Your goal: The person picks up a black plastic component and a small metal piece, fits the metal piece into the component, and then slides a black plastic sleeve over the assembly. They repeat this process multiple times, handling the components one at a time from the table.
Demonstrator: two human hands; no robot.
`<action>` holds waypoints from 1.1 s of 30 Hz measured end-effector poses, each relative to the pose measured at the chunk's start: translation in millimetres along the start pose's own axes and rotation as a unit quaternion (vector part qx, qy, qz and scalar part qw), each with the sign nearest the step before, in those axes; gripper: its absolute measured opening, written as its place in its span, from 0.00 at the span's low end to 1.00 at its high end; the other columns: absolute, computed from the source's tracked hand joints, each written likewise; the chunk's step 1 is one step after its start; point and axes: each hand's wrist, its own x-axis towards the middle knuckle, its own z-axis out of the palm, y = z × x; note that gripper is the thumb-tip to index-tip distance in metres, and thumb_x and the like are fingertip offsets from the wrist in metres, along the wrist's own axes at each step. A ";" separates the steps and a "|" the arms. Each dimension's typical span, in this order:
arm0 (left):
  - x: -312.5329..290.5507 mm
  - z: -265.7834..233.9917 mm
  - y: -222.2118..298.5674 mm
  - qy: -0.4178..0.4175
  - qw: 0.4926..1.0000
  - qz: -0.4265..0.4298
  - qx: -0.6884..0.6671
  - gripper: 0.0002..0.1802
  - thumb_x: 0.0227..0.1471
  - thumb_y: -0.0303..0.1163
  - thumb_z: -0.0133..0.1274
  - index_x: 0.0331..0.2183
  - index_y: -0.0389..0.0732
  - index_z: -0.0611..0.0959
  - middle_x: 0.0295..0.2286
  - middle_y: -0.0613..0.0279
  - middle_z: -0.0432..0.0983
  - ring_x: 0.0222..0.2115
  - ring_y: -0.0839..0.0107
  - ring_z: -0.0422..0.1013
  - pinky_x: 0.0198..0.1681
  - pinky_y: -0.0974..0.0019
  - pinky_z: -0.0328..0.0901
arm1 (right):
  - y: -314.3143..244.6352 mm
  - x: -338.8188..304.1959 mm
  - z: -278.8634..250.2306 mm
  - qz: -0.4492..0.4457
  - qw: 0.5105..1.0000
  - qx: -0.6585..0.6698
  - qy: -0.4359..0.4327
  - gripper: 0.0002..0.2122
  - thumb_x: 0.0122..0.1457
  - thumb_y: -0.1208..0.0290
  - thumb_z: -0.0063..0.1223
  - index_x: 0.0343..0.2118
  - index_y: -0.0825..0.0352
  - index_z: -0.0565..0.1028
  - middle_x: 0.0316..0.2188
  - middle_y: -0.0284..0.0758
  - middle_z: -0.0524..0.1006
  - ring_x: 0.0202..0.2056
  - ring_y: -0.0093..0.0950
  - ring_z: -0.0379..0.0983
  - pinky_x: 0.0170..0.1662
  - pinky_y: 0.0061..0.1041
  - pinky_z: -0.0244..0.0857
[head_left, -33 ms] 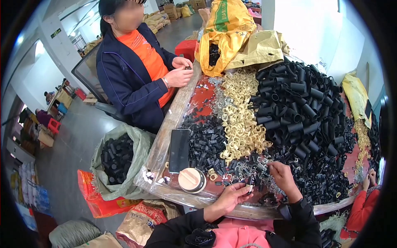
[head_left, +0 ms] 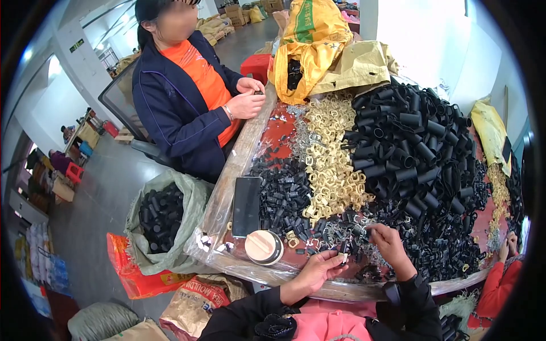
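At the near edge of the table, my left hand (head_left: 320, 271) pinches a small black plastic part (head_left: 344, 249) with a pale bit at its lower end, held upright. To its right, my right hand (head_left: 390, 245) is raised over the small parts with thumb and fingers drawn together; anything between them is too small to make out. Just beyond my hands lie scattered clear and metallic-looking clips (head_left: 335, 230). Small black pieces (head_left: 282, 196) are heaped to the far left of them, with a strip of gold-coloured rings (head_left: 334, 170) alongside.
Black tubes (head_left: 406, 145) form a big mound at the right. A dark phone (head_left: 247, 206) and a round lidded container (head_left: 264, 248) sit near the left edge. A sack of black parts (head_left: 162, 219) stands beside the table. A co-worker (head_left: 187, 96) holds a dark piece across the corner.
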 end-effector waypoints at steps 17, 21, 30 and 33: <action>6.7 26.9 12.1 -0.004 0.999 0.014 0.039 0.11 0.45 0.29 0.50 0.34 0.38 0.74 0.30 0.64 0.72 0.29 0.74 0.70 0.33 0.75 0.66 | -39.0 -21.5 17.5 0.029 0.989 0.148 0.005 0.10 0.46 0.77 0.52 0.33 0.69 0.68 0.19 0.31 0.67 0.19 0.16 0.63 0.22 0.16 0.58; 13.0 17.3 8.7 -0.014 1.000 0.005 0.026 0.11 0.45 0.31 0.50 0.34 0.38 0.75 0.29 0.64 0.72 0.29 0.76 0.70 0.32 0.75 0.66 | -31.3 -28.6 27.8 -0.017 0.988 0.144 0.043 0.10 0.44 0.75 0.54 0.32 0.68 0.71 0.19 0.31 0.66 0.18 0.19 0.62 0.21 0.17 0.57; 4.5 9.7 -1.9 -0.019 0.999 -0.027 0.018 0.13 0.46 0.36 0.49 0.33 0.38 0.75 0.27 0.65 0.73 0.29 0.77 0.70 0.32 0.75 0.66 | -28.7 -36.5 28.4 -0.084 0.992 0.085 0.042 0.12 0.42 0.71 0.57 0.30 0.67 0.72 0.17 0.31 0.65 0.17 0.21 0.62 0.19 0.19 0.56; 0.7 11.9 -1.1 -0.024 0.999 -0.039 0.022 0.13 0.46 0.36 0.49 0.33 0.37 0.75 0.28 0.64 0.73 0.29 0.77 0.70 0.32 0.76 0.66 | -29.6 -37.7 28.6 -0.088 0.993 0.078 0.034 0.12 0.41 0.71 0.57 0.30 0.66 0.72 0.16 0.31 0.65 0.17 0.22 0.62 0.19 0.19 0.56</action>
